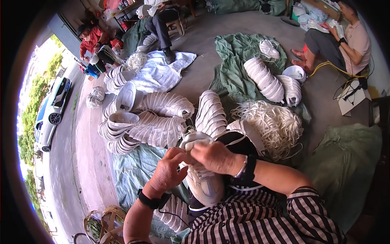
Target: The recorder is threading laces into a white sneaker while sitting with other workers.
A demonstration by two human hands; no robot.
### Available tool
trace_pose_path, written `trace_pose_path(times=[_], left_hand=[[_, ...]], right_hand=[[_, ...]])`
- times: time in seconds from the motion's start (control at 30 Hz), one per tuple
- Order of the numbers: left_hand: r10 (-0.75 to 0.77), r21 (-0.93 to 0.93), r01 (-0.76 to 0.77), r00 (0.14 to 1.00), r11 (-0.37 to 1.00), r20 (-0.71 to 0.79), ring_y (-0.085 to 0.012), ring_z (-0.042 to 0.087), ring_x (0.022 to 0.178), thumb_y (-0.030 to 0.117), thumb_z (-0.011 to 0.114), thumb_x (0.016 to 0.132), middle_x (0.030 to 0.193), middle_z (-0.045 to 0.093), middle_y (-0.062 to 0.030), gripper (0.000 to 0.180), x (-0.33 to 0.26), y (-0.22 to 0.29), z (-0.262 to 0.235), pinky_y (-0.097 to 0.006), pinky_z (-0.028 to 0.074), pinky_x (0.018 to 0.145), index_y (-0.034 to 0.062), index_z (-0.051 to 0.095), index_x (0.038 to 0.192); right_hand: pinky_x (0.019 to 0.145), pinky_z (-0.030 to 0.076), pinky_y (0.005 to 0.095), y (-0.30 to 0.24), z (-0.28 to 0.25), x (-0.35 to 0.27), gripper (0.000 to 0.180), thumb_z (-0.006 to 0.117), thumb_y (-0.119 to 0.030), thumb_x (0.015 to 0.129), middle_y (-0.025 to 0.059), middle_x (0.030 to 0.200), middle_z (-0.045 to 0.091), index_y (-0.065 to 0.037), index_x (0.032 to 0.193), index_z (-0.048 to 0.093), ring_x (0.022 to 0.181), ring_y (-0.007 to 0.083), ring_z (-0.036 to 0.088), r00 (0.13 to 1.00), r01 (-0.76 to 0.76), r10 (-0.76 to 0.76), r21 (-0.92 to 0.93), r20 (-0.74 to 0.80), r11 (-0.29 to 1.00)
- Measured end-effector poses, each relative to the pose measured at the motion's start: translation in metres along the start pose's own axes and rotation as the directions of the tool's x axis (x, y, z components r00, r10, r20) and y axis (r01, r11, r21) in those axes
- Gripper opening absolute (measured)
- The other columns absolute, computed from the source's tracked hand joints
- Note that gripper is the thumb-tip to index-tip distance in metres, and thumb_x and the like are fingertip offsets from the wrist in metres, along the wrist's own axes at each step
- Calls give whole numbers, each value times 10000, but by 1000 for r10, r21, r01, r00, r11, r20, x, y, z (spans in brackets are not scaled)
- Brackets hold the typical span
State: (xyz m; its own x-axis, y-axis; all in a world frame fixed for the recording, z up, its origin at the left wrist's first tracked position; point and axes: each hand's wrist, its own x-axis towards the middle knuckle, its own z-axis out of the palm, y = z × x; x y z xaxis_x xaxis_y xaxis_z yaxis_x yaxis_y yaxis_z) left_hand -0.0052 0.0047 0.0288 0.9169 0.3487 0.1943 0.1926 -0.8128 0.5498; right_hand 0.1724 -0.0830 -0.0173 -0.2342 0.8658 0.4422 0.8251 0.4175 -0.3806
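A white and cream sneaker upper point(206, 188) lies in my lap, its toe toward me and its collar away. White lacing crosses its middle below my fingers. My left hand point(170, 166) is closed at the left side of the lacing, thumb and fingers bent together; what they pinch is hidden. Over the tongue, my right hand point(215, 157) is closed, with its fingertips close to the left hand's. A loose white shoelace point(237, 140) curves out beside the right hand, and its grip on the lace is partly covered by the knuckles.
Nested stacks of white shoe uppers point(158, 129) lie ahead and left. A heap of white laces point(270, 126) sits ahead right, near more stacks on a green sheet point(233, 53). Other people sit handling items at far left, at the back and at far right point(352, 53).
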Motion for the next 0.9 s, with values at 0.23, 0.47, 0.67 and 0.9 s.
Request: trace_pose_path(times=[0.23, 0.47, 0.67, 0.9], left_hand=[[-187, 281, 170, 982, 945, 36, -277, 502, 1013, 218, 766, 676, 983, 538, -66, 220, 15, 31, 19, -390, 488, 749, 103, 633, 807], [-127, 32, 125, 987, 992, 96, -307, 497, 1097, 77, 746, 663, 1033, 574, -69, 173, 11, 10, 2, -398, 387, 947, 78, 593, 743], [-18, -32, 24, 981, 999, 193, -303, 461, 1155, 39, 749, 638, 1087, 574, -65, 194, 6, -3, -11, -398, 405, 946, 59, 572, 715], [-105, -22, 112, 972, 993, 209, -213, 574, 884, 85, 729, 663, 846, 619, -28, 135, 22, -12, -14, -357, 428, 851, 105, 646, 768]], right_hand=[[510, 433, 324, 50, -32, -21, 131, 541, -141, 882, 102, 658, 606, -28, 816, 542, 560, 231, 573, 862, -470, 505, 417, 29, 778], [373, 292, 195, 30, -49, -36, 173, 484, -215, 943, 24, 649, 551, -59, 901, 546, 394, 36, 339, 879, -278, 79, 639, 471, -717], [434, 248, 213, 133, -129, -78, 115, 430, -77, 908, -14, 687, 500, -24, 916, 531, 428, 57, 307, 753, 517, 645, 486, 134, -704], [406, 189, 225, 151, -284, -138, 76, 417, -41, 888, -11, 626, 439, -5, 914, 479, 403, 58, 282, 586, 667, 809, 546, 33, -506]])
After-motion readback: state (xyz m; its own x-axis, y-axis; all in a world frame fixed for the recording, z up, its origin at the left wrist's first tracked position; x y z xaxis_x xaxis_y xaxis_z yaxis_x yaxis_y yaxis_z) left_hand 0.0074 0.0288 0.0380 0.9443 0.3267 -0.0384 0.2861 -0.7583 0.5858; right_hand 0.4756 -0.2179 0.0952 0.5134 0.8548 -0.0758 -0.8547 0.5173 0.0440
